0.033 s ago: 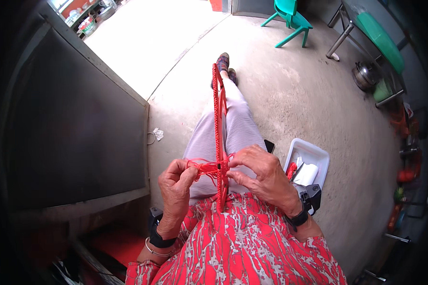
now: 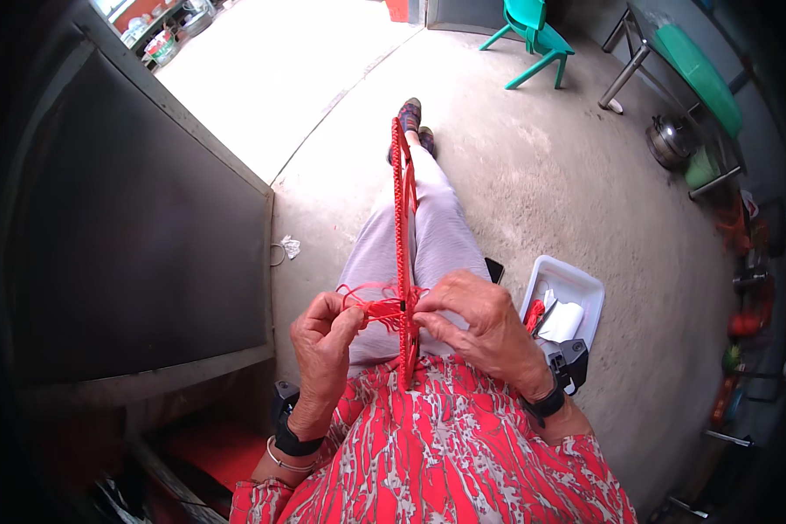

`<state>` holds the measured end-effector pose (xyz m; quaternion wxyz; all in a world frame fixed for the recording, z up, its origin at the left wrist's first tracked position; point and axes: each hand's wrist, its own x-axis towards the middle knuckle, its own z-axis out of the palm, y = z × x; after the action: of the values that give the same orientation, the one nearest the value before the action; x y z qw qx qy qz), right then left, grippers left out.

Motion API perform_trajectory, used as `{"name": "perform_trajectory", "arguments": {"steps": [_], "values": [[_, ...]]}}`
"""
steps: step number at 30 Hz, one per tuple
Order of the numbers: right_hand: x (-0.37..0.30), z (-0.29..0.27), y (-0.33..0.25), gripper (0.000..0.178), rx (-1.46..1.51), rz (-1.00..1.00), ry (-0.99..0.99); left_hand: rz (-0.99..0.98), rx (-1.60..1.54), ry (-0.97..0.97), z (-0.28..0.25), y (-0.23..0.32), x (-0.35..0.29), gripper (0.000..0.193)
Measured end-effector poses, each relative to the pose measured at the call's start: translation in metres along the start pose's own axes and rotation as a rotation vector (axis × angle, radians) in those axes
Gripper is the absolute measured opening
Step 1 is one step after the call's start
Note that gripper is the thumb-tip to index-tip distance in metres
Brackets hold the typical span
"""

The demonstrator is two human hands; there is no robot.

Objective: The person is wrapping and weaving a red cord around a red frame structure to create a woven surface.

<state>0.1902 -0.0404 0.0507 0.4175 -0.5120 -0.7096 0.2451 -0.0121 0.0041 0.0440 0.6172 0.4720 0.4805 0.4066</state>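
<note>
A long red braided cord band [image 2: 400, 205] stretches away from my waist over my lap, between my legs towards my shoes. Loose red cords [image 2: 377, 310] fan out from its near part, close to a small black spot on the band. My left hand [image 2: 325, 339] is closed, pinching a bunch of these cords left of the band. On the other side, my right hand [image 2: 476, 327] has thumb and forefinger nearly together on short red strands against the band's right edge. Its other fingers are curled, and the fingertips partly hide the strands.
A white plastic tray [image 2: 592, 293] on the floor to my right holds red cord, a white roll and a dark tool. A dark panel [image 2: 140, 218] stands on the left. A green chair [image 2: 537, 39], a metal pot [image 2: 670, 141] and a table are farther off.
My right thumb and fingertips have come closer together and nearer to the band's right edge. The left hand keeps its pinch, and the loose cords have shifted slightly.
</note>
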Motion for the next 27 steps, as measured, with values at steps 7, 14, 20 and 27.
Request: {"name": "perform_trajectory", "arguments": {"steps": [7, 14, 20, 27], "values": [[0.024, 0.022, -0.013, 0.023, 0.080, -0.023, 0.000, 0.286, 0.262, -0.182, -0.002, 0.002, 0.003, 0.007], [0.003, -0.026, -0.009, 0.022, 0.617, 0.244, -0.058, 0.386, -0.040, -0.113, 0.004, 0.005, 0.010, 0.007], [-0.074, -0.099, 0.019, 0.021, 1.132, 0.283, 0.722, 0.038, -0.263, -0.094, 0.015, -0.030, 0.001, 0.030], [-0.144, -0.172, 0.037, 0.019, 1.160, 0.253, 0.859, -0.566, -0.754, -0.454, 0.031, -0.043, -0.006, 0.038]]}}
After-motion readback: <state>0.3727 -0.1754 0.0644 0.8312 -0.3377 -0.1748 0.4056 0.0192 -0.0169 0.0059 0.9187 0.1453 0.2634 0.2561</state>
